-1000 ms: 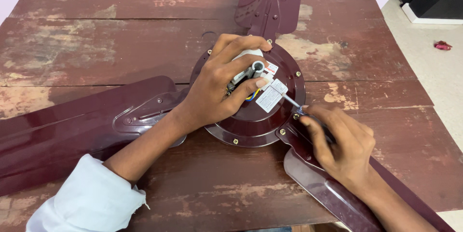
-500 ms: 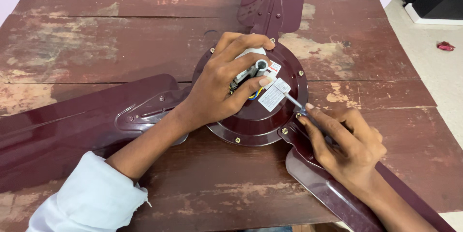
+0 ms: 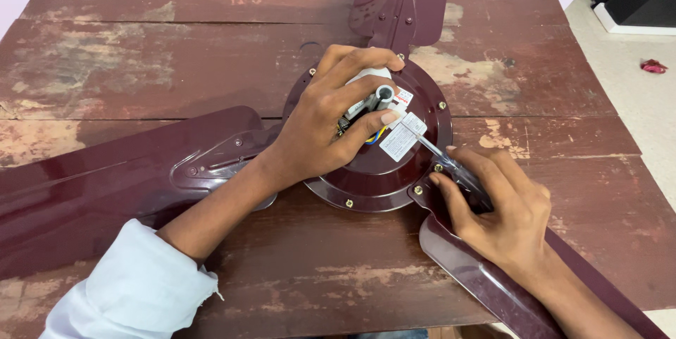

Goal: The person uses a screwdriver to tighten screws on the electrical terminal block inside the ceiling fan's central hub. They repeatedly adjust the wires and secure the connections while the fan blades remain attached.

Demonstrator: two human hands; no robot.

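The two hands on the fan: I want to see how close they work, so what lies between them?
In the head view, between the left hand and right hand lie the maroon motor housing, its white label and the screwdriver shaft.

Worn wooden table (image 3: 141,50), dark red-brown, paint flaked off in pale patches; maroon ceiling fan (image 3: 366,177) lying flat on it, three blades spread outward.

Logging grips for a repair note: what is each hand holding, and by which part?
Right hand holds a screwdriver by its handle. Left hand grips the fan motor at its centre shaft.
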